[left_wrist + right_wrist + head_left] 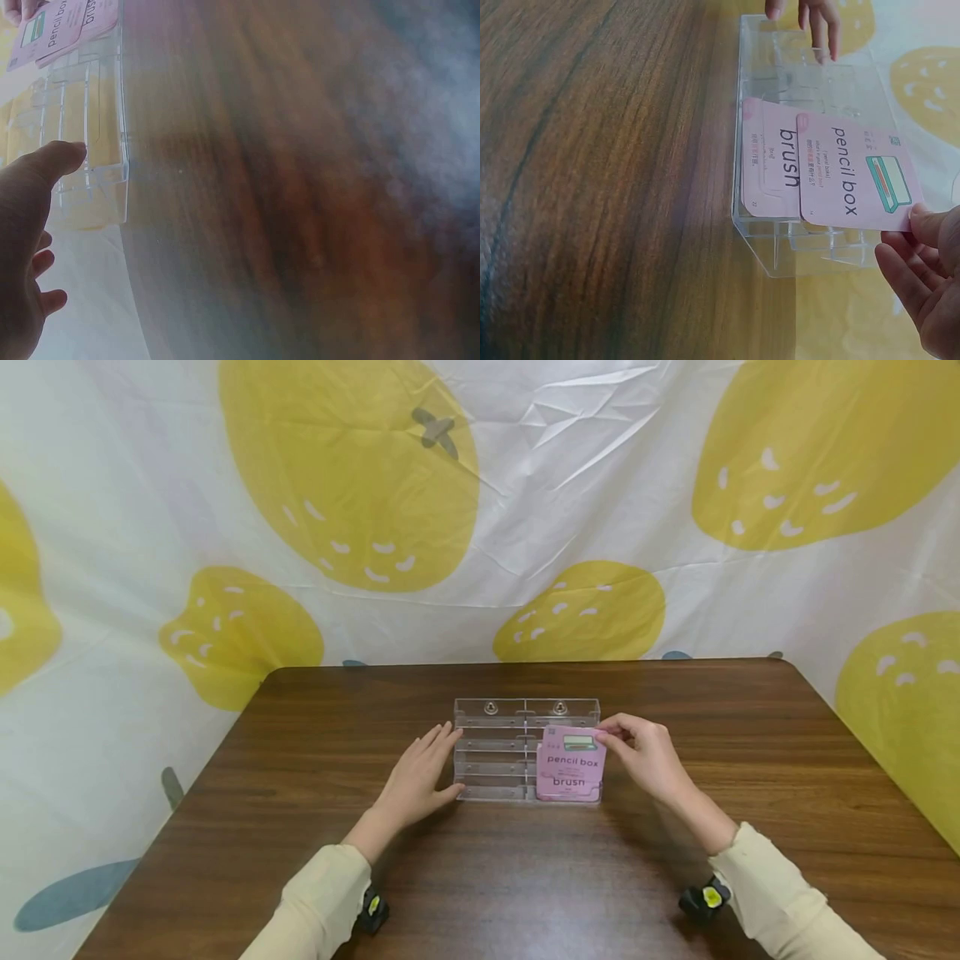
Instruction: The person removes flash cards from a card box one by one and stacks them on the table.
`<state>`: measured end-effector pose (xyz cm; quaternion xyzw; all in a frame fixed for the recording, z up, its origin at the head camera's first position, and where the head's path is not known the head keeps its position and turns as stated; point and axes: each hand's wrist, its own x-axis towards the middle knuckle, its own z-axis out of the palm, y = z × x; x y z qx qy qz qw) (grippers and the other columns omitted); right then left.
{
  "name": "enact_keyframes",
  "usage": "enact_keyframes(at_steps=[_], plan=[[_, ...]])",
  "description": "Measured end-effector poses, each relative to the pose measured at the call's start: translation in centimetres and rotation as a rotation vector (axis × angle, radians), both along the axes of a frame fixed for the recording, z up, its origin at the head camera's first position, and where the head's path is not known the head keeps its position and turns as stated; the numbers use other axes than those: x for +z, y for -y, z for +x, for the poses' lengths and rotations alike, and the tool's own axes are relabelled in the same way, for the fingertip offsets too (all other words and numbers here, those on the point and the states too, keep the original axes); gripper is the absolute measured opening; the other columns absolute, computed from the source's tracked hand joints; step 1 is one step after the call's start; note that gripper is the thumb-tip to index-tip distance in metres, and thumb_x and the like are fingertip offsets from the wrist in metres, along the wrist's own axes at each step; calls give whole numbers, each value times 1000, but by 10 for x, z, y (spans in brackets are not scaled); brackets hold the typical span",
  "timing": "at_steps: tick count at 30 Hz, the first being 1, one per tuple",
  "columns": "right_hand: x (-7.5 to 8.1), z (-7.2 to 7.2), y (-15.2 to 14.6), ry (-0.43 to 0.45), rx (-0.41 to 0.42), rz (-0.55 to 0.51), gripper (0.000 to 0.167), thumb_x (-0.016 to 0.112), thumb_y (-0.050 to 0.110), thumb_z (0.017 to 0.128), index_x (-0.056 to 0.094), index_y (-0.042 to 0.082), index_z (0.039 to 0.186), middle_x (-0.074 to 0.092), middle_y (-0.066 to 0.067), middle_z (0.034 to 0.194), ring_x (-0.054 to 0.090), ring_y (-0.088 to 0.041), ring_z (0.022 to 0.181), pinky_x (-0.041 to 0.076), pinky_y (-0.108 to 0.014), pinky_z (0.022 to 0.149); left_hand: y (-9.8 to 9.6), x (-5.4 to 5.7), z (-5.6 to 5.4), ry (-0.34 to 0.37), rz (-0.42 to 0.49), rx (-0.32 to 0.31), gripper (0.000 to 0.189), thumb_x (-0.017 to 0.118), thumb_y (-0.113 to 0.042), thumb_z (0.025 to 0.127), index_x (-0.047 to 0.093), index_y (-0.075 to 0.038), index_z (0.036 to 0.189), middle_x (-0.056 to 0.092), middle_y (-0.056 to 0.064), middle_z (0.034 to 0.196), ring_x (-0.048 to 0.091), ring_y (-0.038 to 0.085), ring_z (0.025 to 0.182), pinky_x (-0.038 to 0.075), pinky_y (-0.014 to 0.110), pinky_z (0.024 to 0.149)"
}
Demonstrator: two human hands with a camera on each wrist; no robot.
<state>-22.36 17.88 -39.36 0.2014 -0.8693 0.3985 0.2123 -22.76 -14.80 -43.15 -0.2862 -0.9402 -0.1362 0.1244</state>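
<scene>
A clear plastic card rack [491, 768] with two columns of tiered slots stands on the table. My right hand [647, 758] pinches a pink "pencil box" flashcard [855, 172] by its upper right corner, between thumb and fingers. That card overlaps a pink "brush" flashcard [769, 161], which sits in the front slot of the rack's right column. With straight fingers, my left hand [422, 777] rests along the rack's left side, its thumb [64, 160] near the front tiers. The left column's slots hold no cards.
The brown wooden table [315, 827] runs back to a white hanging cloth [375, 635] printed with yellow fruit. Small black wrist cameras hang under both cream sleeves [326, 893].
</scene>
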Motion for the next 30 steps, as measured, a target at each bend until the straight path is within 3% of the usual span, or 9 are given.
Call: enact_keyframes(at_steps=[5, 17, 24, 30], plan=[[2, 1, 0, 0, 2, -9, 4, 64, 0, 81, 67, -1, 84, 66, -6, 73, 59, -20, 63, 46, -19, 55, 0, 0, 0, -5, 14, -5, 78, 69, -33, 79, 30, -6, 141, 32, 18, 143, 29, 32, 131, 27, 50, 104], [5, 1, -4, 21, -8, -17, 5, 64, 2, 82, 66, 0, 85, 67, -7, 74, 58, -14, 61, 46, -18, 52, 0, 1, 2, -8, 11, -4, 78, 69, -33, 79, 30, -7, 141, 33, 19, 142, 29, 30, 132, 27, 50, 104], [6, 4, -7, 35, 30, -53, 6, 61, 0, 83, 66, 0, 87, 66, -7, 74, 60, -13, 60, 51, -26, 51, -1, 2, 3, -2, 9, 1, 78, 69, -33, 79, 30, -7, 141, 32, 19, 143, 29, 30, 132, 27, 50, 104], [6, 5, -8, 11, 13, -34, 6, 61, 0, 83, 66, 1, 85, 66, -6, 73, 58, -12, 60, 48, -21, 51, -1, 2, 3, -7, 24, -8, 78, 70, -31, 78, 31, -6, 140, 33, 20, 142, 29, 31, 131, 27, 51, 104]])
